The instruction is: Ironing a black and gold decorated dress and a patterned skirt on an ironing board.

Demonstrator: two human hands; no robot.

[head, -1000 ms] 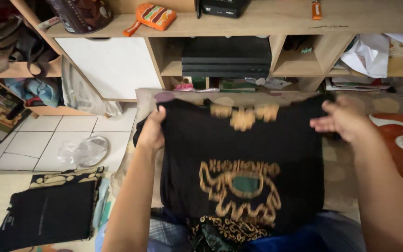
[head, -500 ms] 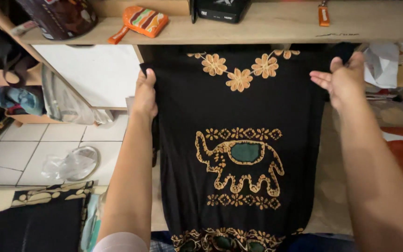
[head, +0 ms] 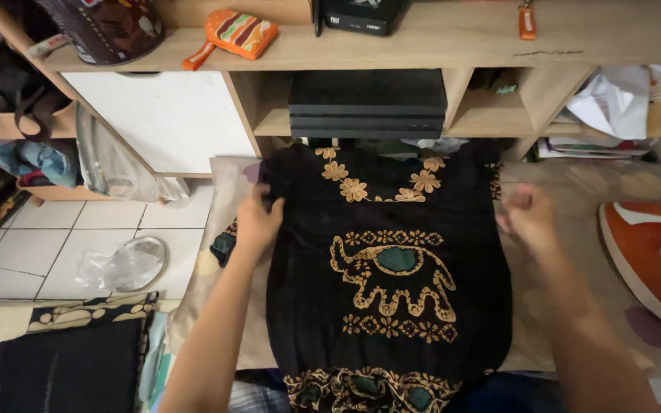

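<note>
black shirt (head: 392, 252), gold elephant print (head: 392, 275), orange iron (head: 652, 256)

I have one view only, from the head camera: it looks steeply down and forward, close over a padded mat (head: 575, 191), toward a wooden shelf unit (head: 422, 38) just beyond.

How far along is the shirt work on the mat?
Done: the black shirt with the elephant print lies face up on the padded mat, and a folded dark garment sits on the floor to the left. In hand: the left hand is at the shirt's left edge; the right hand is at its right edge, blurred. Left: the shirt is unfolded, and the iron stands untouched.
</note>
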